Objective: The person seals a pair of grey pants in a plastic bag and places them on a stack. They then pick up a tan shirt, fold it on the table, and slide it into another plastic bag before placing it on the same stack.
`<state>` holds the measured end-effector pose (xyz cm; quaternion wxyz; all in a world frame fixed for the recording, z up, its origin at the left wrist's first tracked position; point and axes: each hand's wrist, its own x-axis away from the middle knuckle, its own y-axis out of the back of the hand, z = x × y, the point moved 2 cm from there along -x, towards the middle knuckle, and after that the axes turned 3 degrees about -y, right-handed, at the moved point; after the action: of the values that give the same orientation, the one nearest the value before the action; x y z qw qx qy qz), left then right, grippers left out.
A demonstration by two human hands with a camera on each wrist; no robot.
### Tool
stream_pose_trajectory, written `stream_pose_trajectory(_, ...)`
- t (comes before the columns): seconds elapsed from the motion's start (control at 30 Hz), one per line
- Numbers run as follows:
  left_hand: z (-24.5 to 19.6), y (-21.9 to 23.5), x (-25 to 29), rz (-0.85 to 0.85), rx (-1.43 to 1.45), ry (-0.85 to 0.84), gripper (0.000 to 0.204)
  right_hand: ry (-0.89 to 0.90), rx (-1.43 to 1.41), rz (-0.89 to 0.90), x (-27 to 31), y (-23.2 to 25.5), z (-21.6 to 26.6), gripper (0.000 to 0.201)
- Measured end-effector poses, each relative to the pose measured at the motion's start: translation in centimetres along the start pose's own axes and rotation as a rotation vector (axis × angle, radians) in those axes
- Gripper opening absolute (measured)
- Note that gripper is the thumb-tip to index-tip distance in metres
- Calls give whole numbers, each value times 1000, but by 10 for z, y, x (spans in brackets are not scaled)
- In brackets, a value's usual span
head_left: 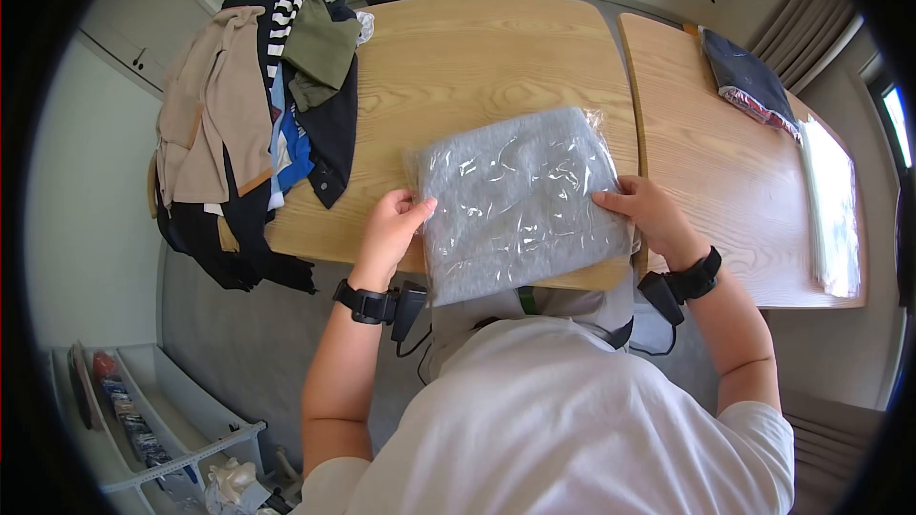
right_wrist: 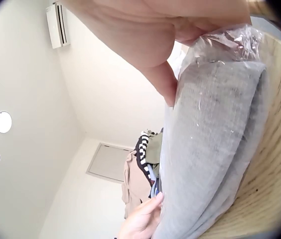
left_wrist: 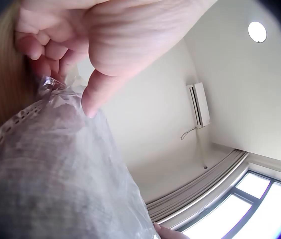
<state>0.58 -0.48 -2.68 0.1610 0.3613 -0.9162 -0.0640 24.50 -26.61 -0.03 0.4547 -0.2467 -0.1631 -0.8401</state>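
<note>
While clothes pile [head_left: 258, 105] lies left, both hands' fingers [head_left: 417, 207] grip bagged grey garment [head_left: 520, 200].

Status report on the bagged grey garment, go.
Left hand grips bag's left edge. Right hand grips right edge. Bagged grey garment over table's near edge. Clothes pile off left, clear.

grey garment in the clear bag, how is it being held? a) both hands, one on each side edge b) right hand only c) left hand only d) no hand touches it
a: the left hand grips the left edge and the right hand grips the right edge of the bagged grey garment, which overhangs the near edge of the wooden table.
</note>
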Motion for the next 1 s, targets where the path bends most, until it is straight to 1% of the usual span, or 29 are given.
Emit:
stream_pose_trajectory(0.03,0,-1,-1,62,-12,23,57,4,3,0,-2,-2,-4,64)
stream_pose_trajectory(0.07,0,-3,-2,125,-23,46,52,41,32,-103,-4,-2,-8,62)
stream_pose_trajectory(0.1,-1,-6,0,124,-22,43,52,78,61,-207,-4,-3,-9,60)
stream_pose_trajectory(0.13,-5,-10,4,121,44,9,50,80,62,-208,-2,-7,-9,60)
stream_pose_trajectory(0.17,-8,-14,8,118,110,-26,47,96,-9,-215,1,-11,-7,61)
stream_pose_trajectory(0.2,-11,-15,10,119,108,-29,47,113,-81,-222,3,-12,-5,61)
stream_pose_trajectory(0.23,-13,-17,11,147,294,10,47,115,-84,-225,4,-10,-3,61)
stream_pose_trajectory(0.27,-15,-20,12,174,481,49,46,119,-133,-184,4,-8,-1,62)
stream_pose_trajectory(0.3,-15,-21,11,178,480,45,46,123,-181,-144,4,-6,2,62)
stream_pose_trajectory(0.33,-14,-23,11,168,498,74,45,127,-182,-148,2,-2,4,62)
stream_pose_trajectory(0.4,-14,-30,7,164,515,103,44,88,-356,-126,-2,5,6,57)
stream_pose_trajectory(0.43,-13,-36,5,148,549,118,40,87,-357,-132,-2,7,6,57)
stream_pose_trajectory(0.5,-14,-43,1,137,588,136,37,242,-150,-386,0,16,9,49)
stream_pose_trajectory(0.53,-13,-45,-1,138,627,157,35,238,-146,-391,11,13,15,49)
stream_pose_trajectory(0.6,-13,-48,-7,141,678,191,33,832,528,-729,57,3,41,48)
stream_pose_trajectory(0.63,-18,-47,-8,216,738,192,32,820,541,-724,76,1,41,48)
stream_pose_trajectory(0.67,-23,-49,-7,292,800,192,31,567,442,-362,89,-5,35,49)
stream_pose_trajectory(0.7,-30,-52,-4,296,811,203,31,308,330,-14,97,-12,27,50)
stream_pose_trajectory(0.77,-47,-58,0,268,938,319,32,70,309,349,88,-26,8,57)
stream_pose_trajectory(0.8,-51,-61,1,281,961,321,31,66,313,340,78,-31,-8,57)
stream_pose_trajectory(0.87,-51,-66,-1,277,990,303,31,69,-120,404,51,-40,-41,63)
stream_pose_trajectory(0.9,-52,-68,-1,263,1015,285,31,70,-114,396,44,-46,-45,63)
stream_pose_trajectory(0.97,-54,-70,5,272,1015,288,30,273,-830,418,31,-56,-41,70)
stream_pose_trajectory(1.0,-54,-70,9,274,1008,298,30,310,-948,479,26,-58,-37,71)
